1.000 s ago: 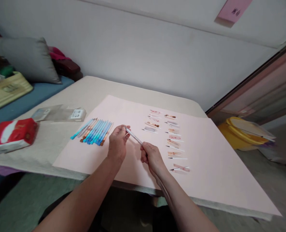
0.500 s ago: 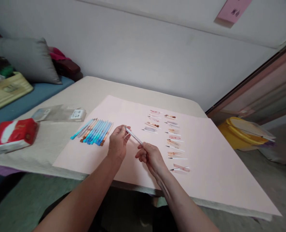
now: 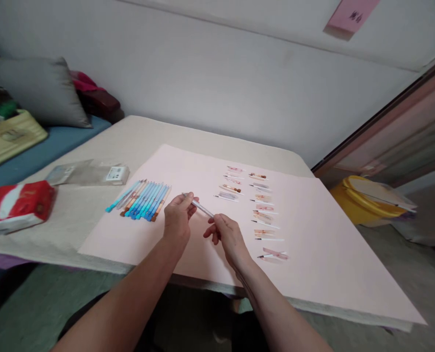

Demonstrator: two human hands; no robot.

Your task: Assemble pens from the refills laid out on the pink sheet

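Note:
Above a pale pink sheet [image 3: 312, 244], my left hand [image 3: 177, 220] and my right hand [image 3: 227, 235] hold one thin white pen [image 3: 201, 208] between them. The left hand's fingers pinch its far end and the right hand's fingers pinch its near end. A row of several blue and orange pens [image 3: 142, 199] lies on the sheet just left of my left hand. To the right, two columns of small pen caps and refills [image 3: 262, 211] lie on the sheet.
The sheet lies on a beige table [image 3: 136, 137]. A red tissue pack [image 3: 15, 205] and clear plastic packaging [image 3: 88, 172] sit at the left. A grey cushion [image 3: 41, 90] lies on a bed beyond. A yellow basin [image 3: 364, 200] stands on the floor at right.
The pen has slid a little to the left through my hands; its far tip now sticks out past my left fingers. My right fingers have loosened and spread slightly.

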